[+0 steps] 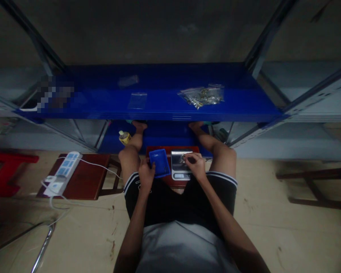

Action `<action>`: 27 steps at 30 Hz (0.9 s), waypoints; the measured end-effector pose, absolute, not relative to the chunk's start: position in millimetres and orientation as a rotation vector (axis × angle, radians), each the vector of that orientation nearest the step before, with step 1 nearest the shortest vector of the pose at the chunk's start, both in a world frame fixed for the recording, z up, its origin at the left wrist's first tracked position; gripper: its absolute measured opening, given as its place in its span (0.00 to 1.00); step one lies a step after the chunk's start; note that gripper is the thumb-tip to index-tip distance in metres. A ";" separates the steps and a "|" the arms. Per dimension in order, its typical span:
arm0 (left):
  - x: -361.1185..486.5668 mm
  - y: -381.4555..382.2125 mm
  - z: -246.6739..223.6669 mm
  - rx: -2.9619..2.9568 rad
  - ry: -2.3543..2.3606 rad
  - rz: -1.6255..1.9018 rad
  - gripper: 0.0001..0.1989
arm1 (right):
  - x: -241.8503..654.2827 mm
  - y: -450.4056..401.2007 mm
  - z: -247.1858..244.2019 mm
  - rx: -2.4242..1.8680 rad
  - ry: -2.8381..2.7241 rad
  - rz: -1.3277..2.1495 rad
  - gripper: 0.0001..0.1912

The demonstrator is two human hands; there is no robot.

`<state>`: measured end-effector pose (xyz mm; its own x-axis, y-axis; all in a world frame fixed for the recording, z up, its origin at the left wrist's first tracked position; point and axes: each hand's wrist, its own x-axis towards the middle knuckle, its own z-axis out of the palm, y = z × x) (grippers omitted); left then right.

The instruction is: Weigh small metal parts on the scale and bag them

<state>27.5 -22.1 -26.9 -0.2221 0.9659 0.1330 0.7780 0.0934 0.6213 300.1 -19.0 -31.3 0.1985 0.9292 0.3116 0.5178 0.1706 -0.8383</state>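
Head view, from the left: a red plastic piece of furniture (5, 172) is cut off by the edge, and beside it a white power strip (66, 170) lies along a wooden stool (88, 176) with its cable trailing. A blurred patch covers the left end of the blue shelf (102, 87); farther along it lie 2 flat clear bags (138, 100). Below, a bottle with a yellow label (125, 137) stands near the person's left leg.

Next comes the left hand (147, 171), at the near left side of a blue tray (160, 163). Its thumb laps over the rim while the other fingers curl outside, so the wall sits held between them. Small pieces lie inside the tray, too small to name. The tray is over the left part of a red-brown stool (193, 149) between the knees.

Just right of the tray, on that same stool, sits a scale (175, 161) with a metal pan and a lit display, its figures unreadable. Over the pan, the right hand (184, 157) brings thumb and forefinger together in a pinch on a small shiny piece (182, 159). Above on the shelf is a pile of filled clear bags (203, 95); at far right stands dark wooden furniture (315, 175).
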 end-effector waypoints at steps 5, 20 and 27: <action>25.2 -21.7 -28.4 1.746 2.046 0.849 0.10 | 299.8 -19.5 -23.9 -1.468 -1.535 0.471 0.08; 28.1 -21.9 -28.4 1.734 1.997 0.865 0.12 | 252.6 -30.8 6.8 -1.315 -1.964 0.571 0.08; 29.1 -22.5 -21.7 1.736 1.939 0.867 0.13 | 160.7 -11.7 34.9 -1.609 -2.711 0.664 0.17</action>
<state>29.1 -22.5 -21.7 -0.1519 0.9822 0.1104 0.7372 0.0382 0.6746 160.7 -11.7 34.9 -0.4986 0.8229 -0.2724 0.8557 0.4171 -0.3064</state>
